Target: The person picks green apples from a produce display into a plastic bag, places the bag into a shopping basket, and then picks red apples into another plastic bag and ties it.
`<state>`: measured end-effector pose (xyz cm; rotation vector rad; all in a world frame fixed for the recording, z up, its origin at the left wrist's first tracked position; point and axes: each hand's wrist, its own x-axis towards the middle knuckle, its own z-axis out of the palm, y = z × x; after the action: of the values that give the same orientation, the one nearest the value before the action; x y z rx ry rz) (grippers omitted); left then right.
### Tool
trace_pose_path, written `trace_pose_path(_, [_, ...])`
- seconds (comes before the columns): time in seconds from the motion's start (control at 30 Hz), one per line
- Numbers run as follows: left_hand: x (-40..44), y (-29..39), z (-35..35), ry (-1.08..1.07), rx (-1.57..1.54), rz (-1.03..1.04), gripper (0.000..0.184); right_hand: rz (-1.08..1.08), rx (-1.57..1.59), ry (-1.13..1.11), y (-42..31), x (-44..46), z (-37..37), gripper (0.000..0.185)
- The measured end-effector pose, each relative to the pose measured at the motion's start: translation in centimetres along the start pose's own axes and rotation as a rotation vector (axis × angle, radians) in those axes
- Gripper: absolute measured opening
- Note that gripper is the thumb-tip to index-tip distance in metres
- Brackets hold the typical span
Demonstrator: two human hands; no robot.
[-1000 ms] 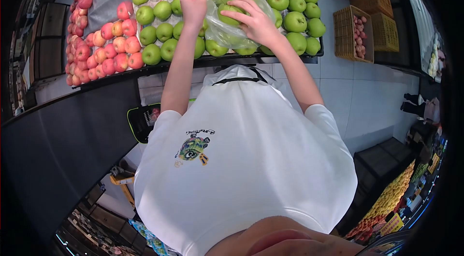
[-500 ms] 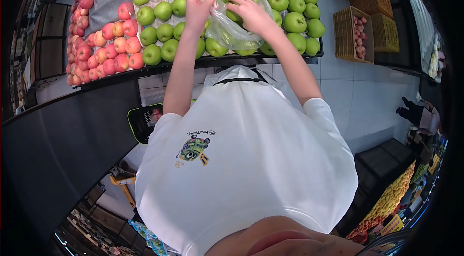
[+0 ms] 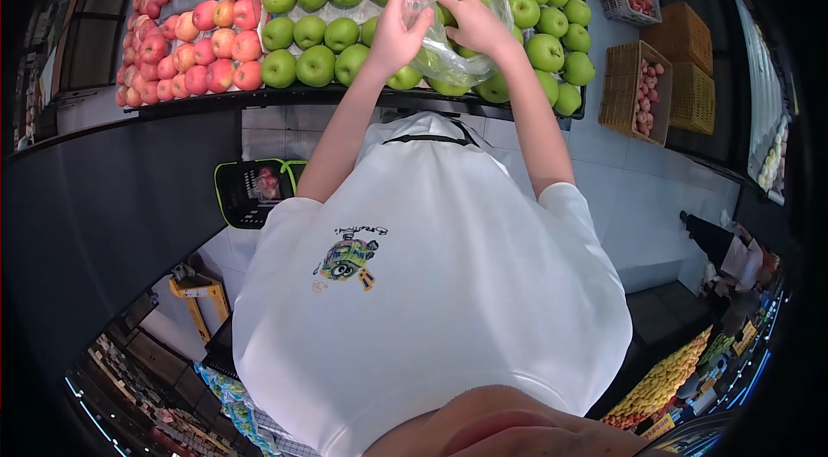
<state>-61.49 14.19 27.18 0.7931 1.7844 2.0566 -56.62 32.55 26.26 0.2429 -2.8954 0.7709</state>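
Observation:
A clear plastic bag (image 3: 461, 69) hangs over the front rows of green apples (image 3: 315, 65), its mouth towards my hands. My left hand (image 3: 401, 33) is closed on the bag's left edge, thumb against the film. My right hand (image 3: 474, 21) reaches into the bag's mouth, its fingers curved around a green apple (image 3: 447, 15) that is partly hidden by the hand and film. Through the plastic more green shows; I cannot tell which apples are inside the bag and which lie beneath.
Red apples (image 3: 198, 78) fill the left of the display. A black basket (image 3: 250, 194) with green trim stands on the floor at the left. Crates of reddish fruit (image 3: 625, 90) stand at the right. A yellow frame (image 3: 194, 289) is behind on the left; another person (image 3: 733, 254) is far right.
The view has shifted, so the display sits slightly higher and further right. Both hands and the bag have moved a little right in view; my right hand remains at the bag's mouth.

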Motion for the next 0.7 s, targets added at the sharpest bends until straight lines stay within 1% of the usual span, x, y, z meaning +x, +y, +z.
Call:
trace_pose_path(0.1, [-0.2,-0.4,0.7,0.049,-0.029,0.007,0.043,0.032,-0.015,0.035,-0.3,0.6,0.7,0.065])
trace_pose_path(0.17, [-0.2,-0.5,0.3,0.077,-0.033,0.017,0.042,0.171,0.013,0.085,-0.6,1.0,1.3,0.061])
trace_pose_path(0.3, [0.4,0.8,-2.1,0.155,-0.046,-0.032,0.036,0.175,0.052,0.077,-1.5,1.3,0.3,0.063])
trace_pose_path(0.4, [0.8,1.6,-3.4,0.200,-0.031,-0.034,0.035,0.125,0.133,0.050,-1.7,1.1,-0.5,0.067])
trace_pose_path(0.47, [1.2,2.0,-4.0,0.165,-0.036,0.030,0.033,0.109,0.102,0.122,-1.8,1.0,-0.8,0.068])
trace_pose_path(0.6, [1.5,3.7,-3.8,0.163,-0.017,0.052,0.031,0.074,0.097,0.056,-2.5,1.2,-2.2,0.064])
trace_pose_path(0.67, [1.7,4.4,-3.4,0.128,-0.020,0.105,0.031,-0.110,-0.098,0.047,-3.1,1.3,-2.5,0.061])
trace_pose_path(0.7, [1.7,4.5,-3.3,0.122,-0.020,0.103,0.031,-0.104,-0.097,0.050,-3.2,1.4,-2.5,0.061])
